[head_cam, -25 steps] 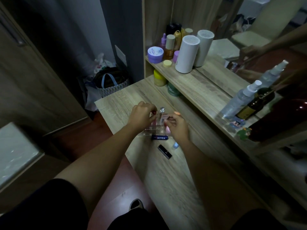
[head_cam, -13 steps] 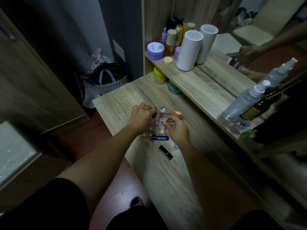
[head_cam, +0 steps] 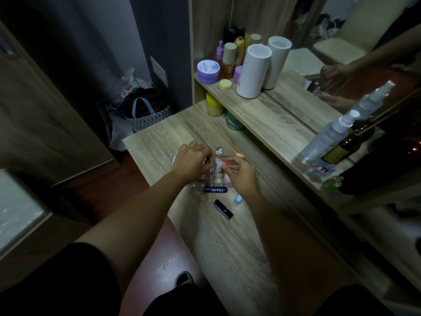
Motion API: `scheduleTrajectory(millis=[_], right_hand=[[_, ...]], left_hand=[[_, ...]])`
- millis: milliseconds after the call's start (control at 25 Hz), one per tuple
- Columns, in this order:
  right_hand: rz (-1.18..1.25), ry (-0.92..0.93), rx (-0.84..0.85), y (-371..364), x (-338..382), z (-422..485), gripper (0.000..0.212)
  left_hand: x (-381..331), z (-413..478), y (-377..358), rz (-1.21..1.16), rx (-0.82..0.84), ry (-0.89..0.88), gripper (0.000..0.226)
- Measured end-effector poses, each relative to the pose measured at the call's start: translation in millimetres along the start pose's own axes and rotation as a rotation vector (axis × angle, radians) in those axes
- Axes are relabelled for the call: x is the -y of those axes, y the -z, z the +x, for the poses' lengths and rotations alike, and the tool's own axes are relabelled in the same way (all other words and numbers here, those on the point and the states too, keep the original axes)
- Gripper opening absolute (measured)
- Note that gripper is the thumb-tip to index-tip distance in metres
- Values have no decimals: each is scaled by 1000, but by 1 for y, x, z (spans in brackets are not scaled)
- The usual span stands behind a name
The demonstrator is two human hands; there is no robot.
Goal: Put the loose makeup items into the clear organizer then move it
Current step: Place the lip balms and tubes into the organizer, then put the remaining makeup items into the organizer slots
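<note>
Both hands sit right over the clear organizer point(head_cam: 210, 176) on the desk point(head_cam: 227, 242). The left hand point(head_cam: 191, 161) is curled on its far-left side; can't tell what it grips. The right hand point(head_cam: 240, 173) pinches a small white tube point(head_cam: 217, 166) standing inside, next to a silver-capped vial point(head_cam: 219, 152). The Nivea stick point(head_cam: 216, 190), black lipstick point(head_cam: 223, 209) and pale blue item point(head_cam: 238, 199) lie loose just in front, closest to the right hand.

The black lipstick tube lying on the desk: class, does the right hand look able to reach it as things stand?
Probably yes. The black lipstick tube lies uncovered on the desk, just near of the right hand, with nothing between them.
</note>
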State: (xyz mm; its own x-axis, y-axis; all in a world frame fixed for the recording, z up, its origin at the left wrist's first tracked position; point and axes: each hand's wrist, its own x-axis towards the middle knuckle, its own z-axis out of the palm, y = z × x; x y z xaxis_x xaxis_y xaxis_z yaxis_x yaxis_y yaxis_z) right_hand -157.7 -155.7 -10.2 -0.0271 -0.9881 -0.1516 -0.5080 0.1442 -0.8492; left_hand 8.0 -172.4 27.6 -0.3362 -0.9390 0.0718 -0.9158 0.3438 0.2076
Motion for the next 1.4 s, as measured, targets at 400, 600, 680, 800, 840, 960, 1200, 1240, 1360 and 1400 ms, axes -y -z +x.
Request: scheduleTrajectory(millis=[400, 600, 680, 800, 840, 960, 1200, 1240, 1360, 1400], right_hand=[[-154, -93, -188, 2, -20, -27, 18], [-268, -233, -261, -6, -42, -41, 21], [-274, -285, -255, -6, -47, -41, 23], [-192, -358, -276, -8, -50, -41, 26], [-182, -380, -286, -9, -49, -42, 26], [-187, -419, -301, -9, -47, -46, 26], [-237, -447, -164, -7, -48, -52, 40], [-208, -438, -155, -5, -49, -54, 44], [-163, -354, -173, 1, -52, -58, 26], [-127, -346, -188, 4, -53, -59, 17]], left_hand=[[-10, -43, -13, -138, 81, -241, 21], [-12, -50, -43, -137, 329, -223, 38], [-13, -50, -51, -112, 333, -190, 37], [-17, -49, -58, -106, 331, -58, 35], [-19, -47, -60, -107, 334, -5, 33], [-21, -44, -61, -125, 339, 82, 29], [-21, -48, -56, -111, 368, 78, 28], [-21, -50, -56, -110, 383, 77, 28], [-18, -55, -58, -126, 431, 68, 30], [-16, -58, -57, -140, 439, 72, 32]])
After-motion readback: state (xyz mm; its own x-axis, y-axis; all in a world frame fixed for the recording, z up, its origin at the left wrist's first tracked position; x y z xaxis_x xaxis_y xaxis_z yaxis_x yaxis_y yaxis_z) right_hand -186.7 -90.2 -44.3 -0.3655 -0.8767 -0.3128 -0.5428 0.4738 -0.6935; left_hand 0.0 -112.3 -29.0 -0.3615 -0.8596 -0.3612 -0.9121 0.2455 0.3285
